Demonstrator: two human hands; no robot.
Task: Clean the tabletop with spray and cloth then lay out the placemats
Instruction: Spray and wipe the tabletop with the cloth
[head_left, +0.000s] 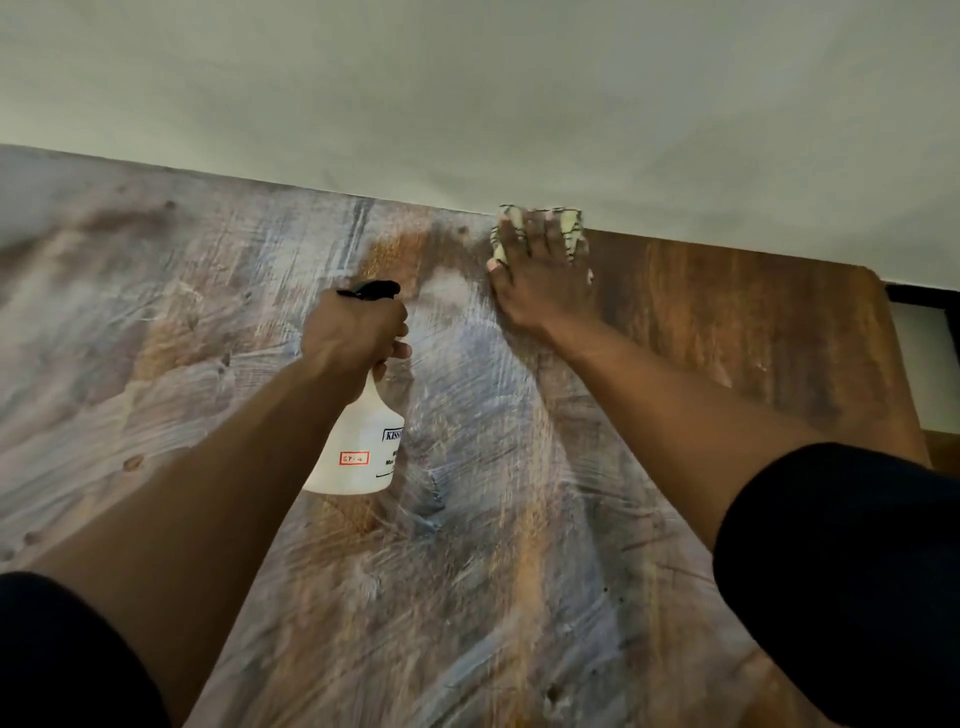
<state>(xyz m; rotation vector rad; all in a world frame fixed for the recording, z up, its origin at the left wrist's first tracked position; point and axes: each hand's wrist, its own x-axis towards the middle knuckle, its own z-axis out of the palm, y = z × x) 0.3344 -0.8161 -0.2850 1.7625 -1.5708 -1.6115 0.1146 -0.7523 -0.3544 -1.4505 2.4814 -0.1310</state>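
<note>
The wooden tabletop (519, 597) is seen spread across the whole lower view, covered with pale wet streaks over its left and middle parts, while a dry brown strip is left at the right. Its far edge is seen running against a plain pale wall (467, 93), and its rounded far right corner is seen near a dark frame (924, 296). Wide bare surface is left open to the left of both arms.

A white spray bottle (363, 447) with a black trigger head is gripped at the neck by the left hand (353, 332), the fingers being curled round it below the nozzle. The bottle is held tilted above the middle of the table, its base hanging towards the viewer; whether it touches the wood cannot be told.

Further right, a pale yellow cloth (569, 223) is pressed flat under the right hand (540, 280), the fingers being spread straight over it. The cloth is shown right at the far edge, touching the wall line, and it is seen peeking out beyond the fingertips and at both sides
</note>
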